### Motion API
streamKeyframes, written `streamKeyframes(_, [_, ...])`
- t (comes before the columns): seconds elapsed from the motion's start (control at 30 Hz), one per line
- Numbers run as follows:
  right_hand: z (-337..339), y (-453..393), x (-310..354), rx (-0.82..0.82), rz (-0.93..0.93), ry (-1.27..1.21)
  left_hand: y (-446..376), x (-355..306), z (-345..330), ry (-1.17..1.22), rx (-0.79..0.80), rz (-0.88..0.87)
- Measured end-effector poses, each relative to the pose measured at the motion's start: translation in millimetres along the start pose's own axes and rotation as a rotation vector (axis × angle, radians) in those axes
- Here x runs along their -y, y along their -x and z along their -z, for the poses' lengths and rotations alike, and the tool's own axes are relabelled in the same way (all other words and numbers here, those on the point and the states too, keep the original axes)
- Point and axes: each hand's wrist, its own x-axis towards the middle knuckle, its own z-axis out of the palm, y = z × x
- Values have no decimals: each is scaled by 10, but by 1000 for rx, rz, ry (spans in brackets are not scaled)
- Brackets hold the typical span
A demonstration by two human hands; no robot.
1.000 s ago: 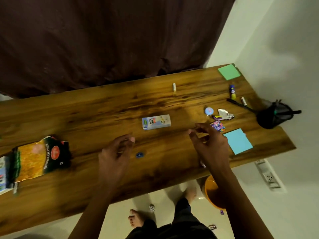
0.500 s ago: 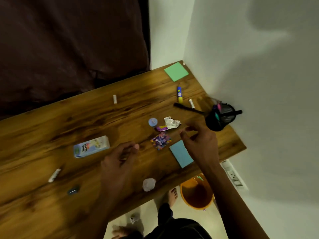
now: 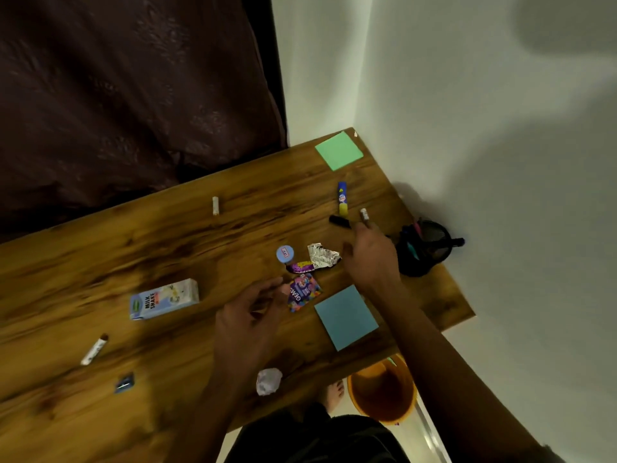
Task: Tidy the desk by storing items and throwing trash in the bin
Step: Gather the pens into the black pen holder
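Observation:
My right hand (image 3: 369,259) hovers over the desk's right end, fingers stretched toward a black pen (image 3: 339,220) and a white marker (image 3: 364,214); it holds nothing. Just left of it lie a crumpled foil wrapper (image 3: 322,255), a purple wrapper (image 3: 300,267), a Gems wrapper (image 3: 303,292) and a round blue lid (image 3: 284,253). My left hand (image 3: 250,315) floats beside the Gems wrapper, fingers loosely curled and empty. A black mesh pen holder (image 3: 424,250) stands at the right edge. An orange bin (image 3: 382,390) sits on the floor below the desk.
On the wooden desk (image 3: 100,248) lie a milkshake carton (image 3: 163,299), a crumpled paper ball (image 3: 268,380), a blue sticky pad (image 3: 345,315), a green sticky pad (image 3: 339,150), a glue stick (image 3: 342,197), two white markers (image 3: 94,349) (image 3: 215,205) and a small blue sharpener (image 3: 125,383). White walls close the right side.
The view has swung to the desk's right end. My right hand has moved from the wrappers toward the black pen. My left hand followed rightward, up to the Gems wrapper.

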Motion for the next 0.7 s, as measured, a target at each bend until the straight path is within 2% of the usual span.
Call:
streamKeyframes(0.33, [-159,-579,51,94,15,238,-72,7,-1,3,-69,49])
streamKeyframes(0.7, [-211,-641,27,86,-29,189,-238,39,12,13,-49,48])
